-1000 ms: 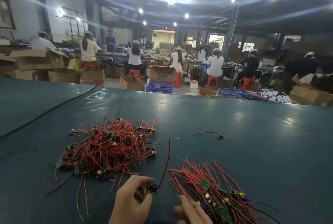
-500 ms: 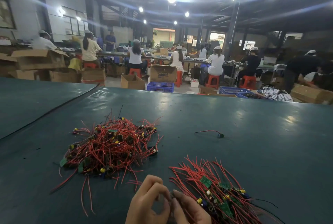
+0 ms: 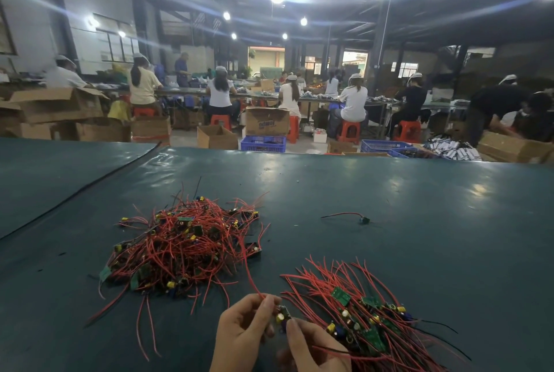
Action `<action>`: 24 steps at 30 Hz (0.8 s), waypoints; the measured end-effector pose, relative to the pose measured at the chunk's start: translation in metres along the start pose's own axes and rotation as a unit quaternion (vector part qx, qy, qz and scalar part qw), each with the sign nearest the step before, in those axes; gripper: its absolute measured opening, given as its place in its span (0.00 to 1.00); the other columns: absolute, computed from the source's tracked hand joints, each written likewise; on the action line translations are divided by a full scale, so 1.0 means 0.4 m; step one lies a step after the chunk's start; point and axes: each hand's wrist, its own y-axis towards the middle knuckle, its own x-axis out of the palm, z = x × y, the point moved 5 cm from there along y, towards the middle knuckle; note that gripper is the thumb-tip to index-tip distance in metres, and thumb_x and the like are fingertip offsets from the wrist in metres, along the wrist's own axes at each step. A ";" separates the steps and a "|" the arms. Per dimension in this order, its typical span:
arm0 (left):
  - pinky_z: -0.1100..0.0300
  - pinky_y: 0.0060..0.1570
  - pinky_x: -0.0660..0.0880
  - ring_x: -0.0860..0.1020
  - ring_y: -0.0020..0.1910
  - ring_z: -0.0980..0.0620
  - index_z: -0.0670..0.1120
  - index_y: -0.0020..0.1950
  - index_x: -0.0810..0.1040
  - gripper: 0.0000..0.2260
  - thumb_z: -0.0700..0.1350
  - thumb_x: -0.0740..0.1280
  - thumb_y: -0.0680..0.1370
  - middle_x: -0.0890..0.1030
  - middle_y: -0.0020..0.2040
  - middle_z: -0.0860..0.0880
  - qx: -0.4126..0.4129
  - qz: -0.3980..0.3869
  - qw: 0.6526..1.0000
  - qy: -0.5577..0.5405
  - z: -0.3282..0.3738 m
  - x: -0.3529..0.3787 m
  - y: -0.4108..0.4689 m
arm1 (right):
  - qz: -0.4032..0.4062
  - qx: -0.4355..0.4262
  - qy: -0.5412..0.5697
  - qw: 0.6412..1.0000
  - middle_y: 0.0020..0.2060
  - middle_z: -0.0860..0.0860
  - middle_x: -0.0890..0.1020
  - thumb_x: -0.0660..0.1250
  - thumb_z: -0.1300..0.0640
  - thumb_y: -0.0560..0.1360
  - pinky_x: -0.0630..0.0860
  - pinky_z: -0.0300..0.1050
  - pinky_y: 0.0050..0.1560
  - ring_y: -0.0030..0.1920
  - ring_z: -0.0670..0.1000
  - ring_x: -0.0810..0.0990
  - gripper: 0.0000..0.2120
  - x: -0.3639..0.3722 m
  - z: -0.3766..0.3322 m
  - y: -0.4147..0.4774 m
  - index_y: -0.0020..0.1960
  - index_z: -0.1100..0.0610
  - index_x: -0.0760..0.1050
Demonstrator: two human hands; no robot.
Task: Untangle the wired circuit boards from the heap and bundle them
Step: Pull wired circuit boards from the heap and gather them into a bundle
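A tangled heap (image 3: 186,242) of small circuit boards with red wires lies left of centre on the dark green table (image 3: 419,222). To its right, by the near edge, sorted boards (image 3: 365,314) lie side by side, their red wires fanned away from me. Between the two, my left hand (image 3: 242,332) pinches one small board (image 3: 283,313) with a yellow capacitor. Its red wire runs up toward the heap. My right hand (image 3: 314,347) pinches the same board from the right and rests against the sorted boards.
A single board (image 3: 364,219) with a red wire lies alone farther back on the right. A black seam (image 3: 78,192) crosses the table at the left. Beyond the far edge are cardboard boxes, blue crates and seated workers at benches.
Both hands have come together on one small board and moved right toward the sorted boards. The black wire held up a second ago is no longer raised.
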 end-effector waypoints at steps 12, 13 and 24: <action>0.62 0.25 0.70 0.73 0.24 0.48 0.40 0.33 0.79 0.12 0.40 0.68 0.76 0.75 0.25 0.40 -0.074 0.009 0.996 -0.046 -0.043 -0.012 0.009 | 0.069 0.038 0.070 0.994 0.27 0.60 0.82 0.73 0.66 0.71 0.69 0.38 0.19 0.19 0.49 0.74 0.12 -0.022 -0.014 0.004 0.29 0.60 0.83; 0.61 0.27 0.71 0.73 0.25 0.48 0.39 0.35 0.77 0.11 0.42 0.68 0.76 0.75 0.26 0.41 -0.084 -0.002 0.995 -0.047 -0.044 -0.007 0.009 | 0.069 0.039 0.072 0.994 0.26 0.60 0.82 0.73 0.66 0.71 0.69 0.38 0.19 0.18 0.49 0.74 0.11 -0.021 -0.015 0.003 0.30 0.61 0.83; 0.58 0.40 0.77 0.82 0.37 0.47 0.43 0.37 0.84 0.11 0.51 0.76 0.70 0.85 0.37 0.41 -0.112 -0.102 0.988 -0.016 -0.022 0.027 -0.014 | 0.017 0.038 0.078 0.996 0.33 0.55 0.86 0.71 0.69 0.73 0.75 0.31 0.30 0.31 0.46 0.84 0.08 -0.010 -0.018 -0.004 0.36 0.63 0.84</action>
